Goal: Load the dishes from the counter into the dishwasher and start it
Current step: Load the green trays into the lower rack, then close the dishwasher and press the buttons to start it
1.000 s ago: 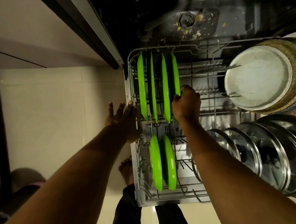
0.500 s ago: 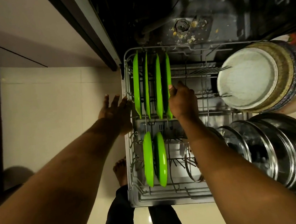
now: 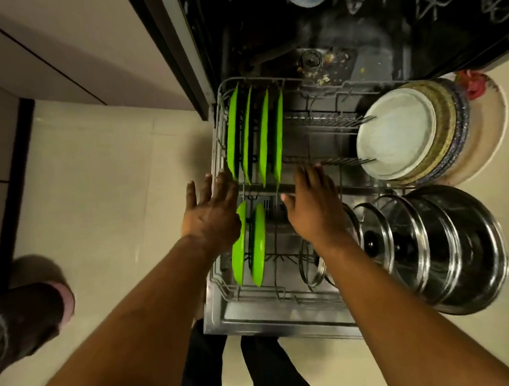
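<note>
your left hand (image 3: 212, 219) is open, fingers spread flat over the left edge of the lower rack (image 3: 276, 297), holding nothing. your right hand (image 3: 311, 212) is open too, fingers straight above the rack's middle bar; whether it touches, i cannot tell. four green plates (image 3: 264, 135) stand on edge in the back row, two green plates (image 3: 258, 245) in front, between your hands. pale plates (image 3: 394, 134) and steel lids (image 3: 421, 238) fill the right side.
</note>
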Available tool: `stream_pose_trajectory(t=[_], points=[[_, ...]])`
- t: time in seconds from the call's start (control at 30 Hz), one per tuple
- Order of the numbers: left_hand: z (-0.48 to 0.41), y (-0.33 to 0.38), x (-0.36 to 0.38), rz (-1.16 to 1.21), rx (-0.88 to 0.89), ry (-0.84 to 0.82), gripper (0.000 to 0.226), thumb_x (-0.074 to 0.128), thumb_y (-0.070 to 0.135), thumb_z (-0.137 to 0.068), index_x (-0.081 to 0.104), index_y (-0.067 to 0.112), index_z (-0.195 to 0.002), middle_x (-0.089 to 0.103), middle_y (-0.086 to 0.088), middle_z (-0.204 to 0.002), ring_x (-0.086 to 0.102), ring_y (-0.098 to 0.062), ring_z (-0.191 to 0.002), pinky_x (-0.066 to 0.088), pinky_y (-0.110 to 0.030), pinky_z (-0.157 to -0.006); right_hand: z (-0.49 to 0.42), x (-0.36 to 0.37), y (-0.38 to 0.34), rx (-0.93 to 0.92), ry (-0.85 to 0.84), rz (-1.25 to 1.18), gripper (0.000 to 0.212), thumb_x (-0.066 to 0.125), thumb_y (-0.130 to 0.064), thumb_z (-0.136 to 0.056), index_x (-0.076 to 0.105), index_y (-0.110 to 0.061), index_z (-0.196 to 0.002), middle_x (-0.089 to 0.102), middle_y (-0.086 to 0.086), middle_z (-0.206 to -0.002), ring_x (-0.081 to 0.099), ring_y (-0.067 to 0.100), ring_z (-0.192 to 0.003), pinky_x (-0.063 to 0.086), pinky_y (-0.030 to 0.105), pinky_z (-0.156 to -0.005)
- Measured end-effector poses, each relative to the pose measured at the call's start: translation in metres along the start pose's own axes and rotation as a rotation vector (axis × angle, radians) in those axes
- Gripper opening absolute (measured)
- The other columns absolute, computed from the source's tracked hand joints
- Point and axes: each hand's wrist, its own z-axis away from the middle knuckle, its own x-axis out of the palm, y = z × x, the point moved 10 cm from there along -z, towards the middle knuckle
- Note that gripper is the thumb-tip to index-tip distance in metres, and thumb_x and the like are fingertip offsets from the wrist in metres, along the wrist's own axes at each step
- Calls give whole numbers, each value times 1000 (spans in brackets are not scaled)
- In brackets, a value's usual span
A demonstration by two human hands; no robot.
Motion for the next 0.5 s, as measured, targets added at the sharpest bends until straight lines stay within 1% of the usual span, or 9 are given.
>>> stream_pose_trajectory(t=[0.07, 0.17, 0.23, 0.37, 0.5], points=[[13, 7, 3, 10, -4, 16, 72, 36, 35, -104, -11, 22, -157, -22, -6, -163, -18, -28, -150, -8, -53, -121, 13, -4, -1, -23, 11, 6, 59, 53, -33, -98, 34, -6, -147, 32, 16, -153, 16, 36, -147, 19, 47, -118], [37, 19, 8, -3, -10, 30, 72, 32, 38, -104, -14, 21, -157, -23, -7, -162, -20, -28, -150, -11, -52, -121, 36, -9, 3, -29, -15, 37, 60, 47, -36, -100, 27, -10, -150, 24, 12, -157, 9, 31, -149, 12, 43, -119], [50, 26, 14, -15, -15, 31, 71, 32, 38, -105, -13, 20, -157, -24, -7, -162, -20, -28, -150, -10, -53, -121, 52, -11, 5, -29, -12, 63, 61, 44, -38, -101, 24, -10, -151, 21, 11, -158, 9, 29, -149, 14, 42, -119], [84, 45, 30, -48, -4, 74, 69, 28, 37, -105, -14, 18, -157, -21, -7, -163, -18, -29, -151, -8, -53, -121, 95, -16, 11, -41, 65, 101, 62, 49, -38, -98, 30, -8, -149, 28, 15, -156, 18, 33, -147, 19, 44, -120], [123, 67, 60, -54, 14, 96, 71, 30, 35, -104, -13, 15, -156, -19, -9, -164, -16, -30, -151, -8, -52, -120, 143, -9, 22, -43, 49, 105, 64, 47, -38, -99, 23, -10, -152, 21, 14, -159, 10, 30, -149, 12, 42, -122]])
